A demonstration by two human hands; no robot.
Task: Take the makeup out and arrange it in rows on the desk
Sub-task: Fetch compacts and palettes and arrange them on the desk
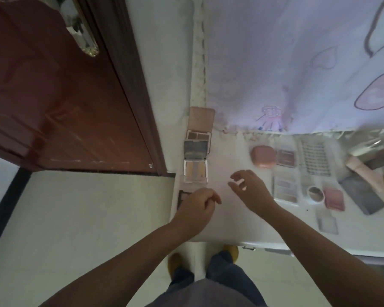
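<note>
My right fingers hang loosely spread above the desk, holding nothing; the left hand is curled at centre frame over a dark palette, though I can't tell if it grips it. Open palettes line the desk's left edge; a pink compact and more palettes sit at right. They look light, rigid, with fragile hinged lids; I'd pinch the side edges. No writing is readable.
</note>
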